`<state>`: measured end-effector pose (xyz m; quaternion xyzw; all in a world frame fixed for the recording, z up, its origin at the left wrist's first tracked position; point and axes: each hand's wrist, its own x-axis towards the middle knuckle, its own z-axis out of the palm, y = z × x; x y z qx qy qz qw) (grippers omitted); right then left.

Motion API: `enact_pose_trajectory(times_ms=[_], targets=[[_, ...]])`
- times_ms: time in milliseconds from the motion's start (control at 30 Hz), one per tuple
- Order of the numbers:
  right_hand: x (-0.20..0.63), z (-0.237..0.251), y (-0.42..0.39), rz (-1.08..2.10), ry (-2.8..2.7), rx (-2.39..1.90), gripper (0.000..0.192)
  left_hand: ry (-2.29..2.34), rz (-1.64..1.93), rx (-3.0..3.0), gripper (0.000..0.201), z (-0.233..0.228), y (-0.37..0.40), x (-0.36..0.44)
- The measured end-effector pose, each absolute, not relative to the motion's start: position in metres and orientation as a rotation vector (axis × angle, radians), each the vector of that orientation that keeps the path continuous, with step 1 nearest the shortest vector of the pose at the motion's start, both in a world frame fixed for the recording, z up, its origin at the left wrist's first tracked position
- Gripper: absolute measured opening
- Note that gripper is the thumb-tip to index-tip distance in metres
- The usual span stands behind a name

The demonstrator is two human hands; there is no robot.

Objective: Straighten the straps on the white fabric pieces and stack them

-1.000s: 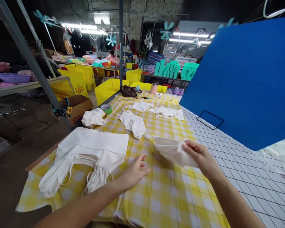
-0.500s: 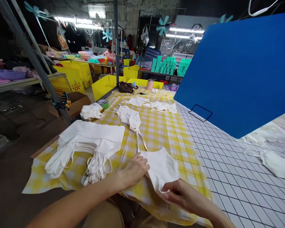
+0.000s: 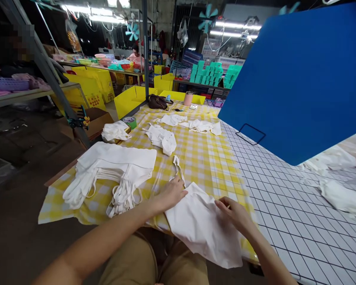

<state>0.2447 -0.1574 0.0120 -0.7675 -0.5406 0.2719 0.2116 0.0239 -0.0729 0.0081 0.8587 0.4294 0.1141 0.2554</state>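
A white garment with thin straps, like a camisole (image 3: 204, 225), lies spread before me and hangs over the table's near edge. At its upper left corner, by a strap (image 3: 178, 166), my left hand (image 3: 173, 193) grips it with bent fingers. The thumb and fingers of my right hand (image 3: 233, 211) pinch its upper right edge. To the left is a folded stack of similar white garments (image 3: 121, 158), their straps bunched toward me. Farther up the table lies a crumpled white piece (image 3: 161, 137).
More white pieces (image 3: 203, 126) lie on the yellow checked cloth (image 3: 192, 158). A green tape roll (image 3: 130, 122), a dark bag (image 3: 157, 101) and a pink cup (image 3: 188, 98) stand beyond. A large blue board (image 3: 299, 87) juts in from the right. A metal post (image 3: 59, 91) rises at left.
The garment has been drawn toward me and spread, its lower part now over the table edge. Its strap has come away from the crumpled piece. My right hand has moved up to another edge.
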Motion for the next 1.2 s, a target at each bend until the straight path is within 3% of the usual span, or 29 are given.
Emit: enact_pose_trajectory(times_ms=[167, 267, 433, 533, 633, 733, 933, 1200], targets=[[0.227, 0.013, -0.159, 0.923, -1.299, -1.881, 0.035, 1.182, 0.357, 2.173, 0.009, -0.008, -0.061, 0.050], [0.234, 0.027, -0.149, 1.001, -1.215, -1.774, 0.034, 1.069, 0.507, 1.851, 0.012, 0.001, -0.045, 0.052], [0.233, 0.093, -0.104, 0.872, -0.951, -1.405, 0.030, 0.722, 1.033, 1.466, 0.018, 0.071, -0.021, 0.048], [0.218, 0.142, -0.095, 0.741, -0.925, -1.113, 0.020, 0.637, 1.307, 1.579, 0.021, 0.125, -0.038, 0.038], [0.208, 0.159, -0.109, 0.706, -0.976, -1.053, 0.014, 0.781, 1.399, 1.851, 0.021, 0.150, -0.077, 0.024], [0.213, 0.131, -0.131, 0.870, -0.989, -1.242, 0.020, 0.913, 1.159, 2.083, 0.018, 0.136, -0.114, 0.014], [0.246, 0.045, -0.178, 1.207, -1.263, -1.792, 0.040, 0.729, 0.101, 2.287, 0.018, 0.070, -0.130, 0.006], [0.263, 0.019, -0.205, 1.345, -1.352, -1.842, 0.044, 1.257, 0.245, 2.395, 0.023, 0.033, -0.024, 0.036]])
